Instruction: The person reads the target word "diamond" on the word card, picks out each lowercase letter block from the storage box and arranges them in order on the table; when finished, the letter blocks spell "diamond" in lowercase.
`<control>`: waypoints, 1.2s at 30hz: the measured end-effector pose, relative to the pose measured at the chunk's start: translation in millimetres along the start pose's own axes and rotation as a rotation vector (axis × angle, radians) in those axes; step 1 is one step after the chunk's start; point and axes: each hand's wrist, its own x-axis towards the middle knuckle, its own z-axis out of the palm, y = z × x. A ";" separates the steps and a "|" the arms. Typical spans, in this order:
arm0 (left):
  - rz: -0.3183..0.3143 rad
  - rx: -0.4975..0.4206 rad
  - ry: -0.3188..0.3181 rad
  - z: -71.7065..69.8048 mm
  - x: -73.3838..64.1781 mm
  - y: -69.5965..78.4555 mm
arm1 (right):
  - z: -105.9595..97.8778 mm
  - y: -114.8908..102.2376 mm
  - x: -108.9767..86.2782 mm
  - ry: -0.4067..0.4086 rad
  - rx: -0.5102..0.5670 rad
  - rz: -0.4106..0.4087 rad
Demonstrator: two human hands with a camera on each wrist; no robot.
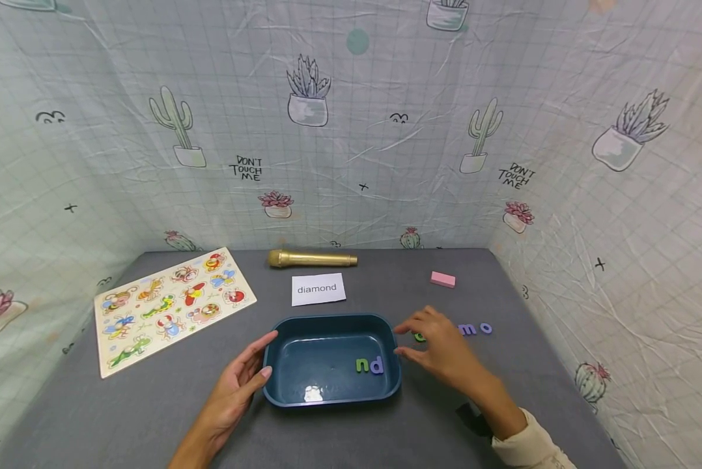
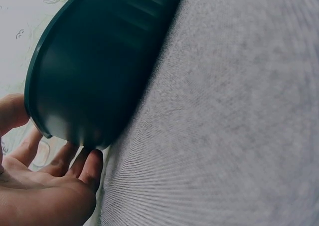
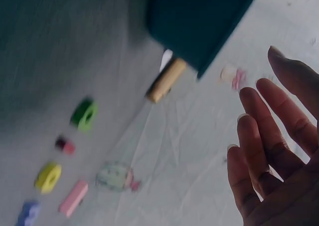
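A dark blue-green plastic tray (image 1: 327, 402) lies in the middle of the table. In it, near its right end, are a green letter n (image 1: 361, 365) and a purple letter d (image 1: 377, 365). My left hand (image 1: 236, 381) touches the tray's left end, thumb and fingers spread along its outer wall and rim. Just off the right end is my right hand (image 1: 439, 345), fingers loosely bent and holding nothing. Partly behind it shows a green letter (image 1: 419, 337); beyond lie a purple m (image 1: 467, 329) and a purple o (image 1: 486, 328). A yellow letter (image 3: 48, 177) appears in the right wrist view.
Behind the tray is a white card reading "diamond" (image 1: 318, 289), with a gold microphone (image 1: 312, 259) farther back. An insect picture board (image 1: 175, 306) lies at the left, a pink block (image 1: 443, 279) at the back right. Patterned fabric (image 1: 351, 143) encloses the table (image 1: 327, 443).
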 end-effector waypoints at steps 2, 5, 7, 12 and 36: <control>-0.005 -0.002 0.004 0.0 -0.1 0.3 | 6.2 -6.6 1.5 -0.020 0.005 -0.008; -0.012 -0.007 0.004 -0.1 -0.4 0.9 | 15.1 -14.6 4.3 -0.046 0.004 -0.015; -0.008 -0.010 0.003 -0.2 -0.6 1.2 | 20.4 -18.5 6.8 -0.067 0.008 -0.020; 0.014 -0.016 -0.004 -1.1 -0.2 1.1 | 33.2 -24.3 12.5 -0.139 0.028 -0.032; 0.010 -0.017 -0.003 -0.9 -0.6 -0.4 | 72.9 -28.5 31.8 -0.345 -0.135 -0.089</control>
